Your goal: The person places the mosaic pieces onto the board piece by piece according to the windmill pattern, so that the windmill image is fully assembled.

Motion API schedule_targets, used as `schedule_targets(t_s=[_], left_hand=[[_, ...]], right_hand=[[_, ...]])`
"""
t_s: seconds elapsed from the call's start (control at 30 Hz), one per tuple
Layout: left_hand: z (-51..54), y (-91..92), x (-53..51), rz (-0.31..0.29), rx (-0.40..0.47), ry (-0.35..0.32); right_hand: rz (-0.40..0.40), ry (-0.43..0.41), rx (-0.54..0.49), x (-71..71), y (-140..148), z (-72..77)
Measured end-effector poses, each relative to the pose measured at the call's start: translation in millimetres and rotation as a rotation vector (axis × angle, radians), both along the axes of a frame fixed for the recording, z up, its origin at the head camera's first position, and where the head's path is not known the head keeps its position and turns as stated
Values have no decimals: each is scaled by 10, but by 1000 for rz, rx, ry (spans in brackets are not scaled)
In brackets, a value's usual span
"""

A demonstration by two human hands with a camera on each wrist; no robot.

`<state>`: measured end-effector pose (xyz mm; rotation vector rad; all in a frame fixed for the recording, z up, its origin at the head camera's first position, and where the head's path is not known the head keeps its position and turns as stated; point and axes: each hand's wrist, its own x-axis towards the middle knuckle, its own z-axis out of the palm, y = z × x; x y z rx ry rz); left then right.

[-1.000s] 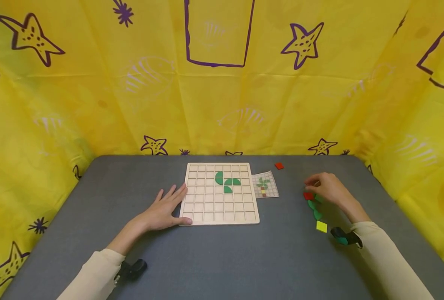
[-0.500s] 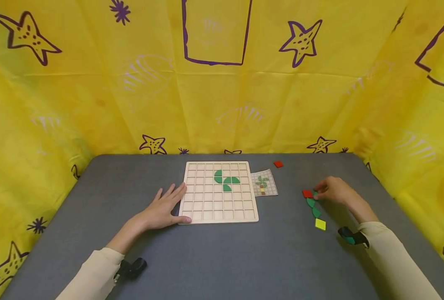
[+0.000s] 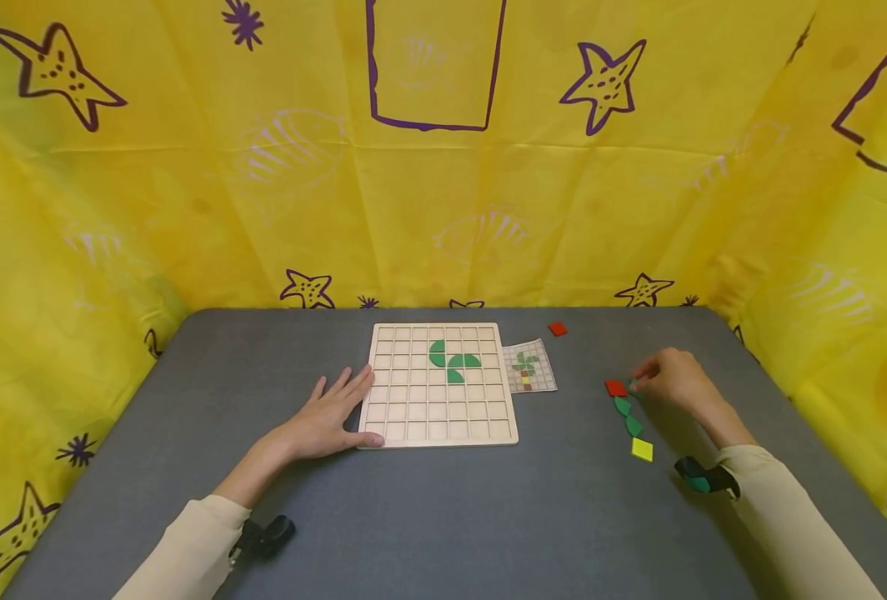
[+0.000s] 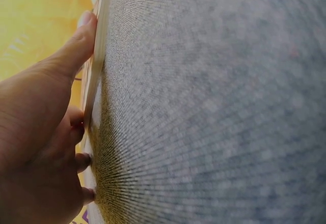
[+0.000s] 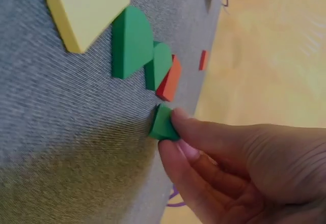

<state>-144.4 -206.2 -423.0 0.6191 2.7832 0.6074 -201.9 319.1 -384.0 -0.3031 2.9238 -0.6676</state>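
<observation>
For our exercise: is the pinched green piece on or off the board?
Off: the right hand pinches the green piece near a red tile, apart from the board.

I have the left arm [image 3: 181, 546] angled in from the lower left, ending in a left hand [image 3: 322, 425] with straight, spread fingers [image 3: 358, 388] and its thumb [image 3: 364, 440] well out to the side. The right arm [image 3: 796, 525] slants in from the lower right; there I see the right hand [image 3: 679, 385] pointing inward, thumb and fingertip pinching.
</observation>
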Motion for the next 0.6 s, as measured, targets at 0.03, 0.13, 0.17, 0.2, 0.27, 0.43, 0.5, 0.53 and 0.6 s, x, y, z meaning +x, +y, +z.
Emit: schedule_targets(t_s=[0.03,0.13,0.17,0.2,0.27,0.43,0.5,0.53,0.6], left_hand=[[2,0,0,1,2,-1],[3,2,-1,2,2,-4],[2,3,-3,2,2,-5],[0,4,-5,3,0,-5],[-1,7,-8,0,0,-5],[11,6,-4,-3,7,-2],[15,2,0,-4,8,-1],[15,3,0,-4,8,-2],[11,3,-6,-4,5,-5]], right_hand=[[6,17,-3,-3,-9,9],[29,59,-20,-21,-48,34],[37,74,-26,-27,-66,44],[40,86,-30,-32,-84,54],[48,110,-36,-42,-120,67],[68,144,-54,-66,-217,77],[77,148,-59,-75,-257,82],[80,147,-63,-79,-272,83],[91,147,-65,-87,-303,88]])
